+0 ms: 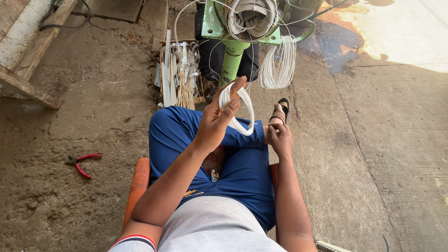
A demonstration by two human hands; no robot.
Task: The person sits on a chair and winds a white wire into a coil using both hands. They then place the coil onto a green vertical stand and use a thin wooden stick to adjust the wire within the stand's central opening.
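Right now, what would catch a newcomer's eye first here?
The left hand holds up a small coil of white wire above blue-trousered knees. Just beyond stands a green machine post hung with more white wire coils. Red-handled pliers lie on the dirt floor at left.

Wire coil [240, 109] in left hand [214, 123]: white plastic-coated, smooth, slight sheen. Machine post [232, 60]: green painted metal, chipped & grimy. Floor [93, 121]: rough matt concrete, cracked, dusty. Pliers [79, 163]: dull metal w/ glossy red plastic handles. Trousers [242, 163]: matt blue cloth. Plank [28, 88]: weathered rough wood.
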